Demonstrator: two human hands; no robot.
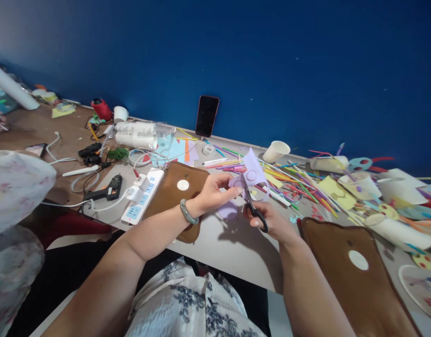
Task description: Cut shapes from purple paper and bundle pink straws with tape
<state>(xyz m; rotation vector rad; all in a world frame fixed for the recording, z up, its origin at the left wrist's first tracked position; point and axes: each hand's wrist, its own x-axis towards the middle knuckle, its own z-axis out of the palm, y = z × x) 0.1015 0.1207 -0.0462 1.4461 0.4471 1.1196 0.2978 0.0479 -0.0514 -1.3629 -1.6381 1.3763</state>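
Between the fingers of my left hand (pixel 217 192) is a sheet of purple paper (pixel 254 169) with round outlines drawn on it. Black-handled scissors (pixel 259 216) are in my right hand (pixel 269 220), their blades pointing up and reaching the paper near my left fingertips. A purple paper circle (pixel 228 210) lies on the table just below my left hand. A green bangle sits on my left wrist.
Left of my hands are a brown pad (pixel 176 187), a power strip (pixel 145 196) and a glue gun (pixel 108 188). Colored sticks (pixel 306 187) and paper cups (pixel 276 151) spread rightward. A phone (pixel 207 116) leans on the wall. Another person's sleeve (pixel 18 187) is far left.
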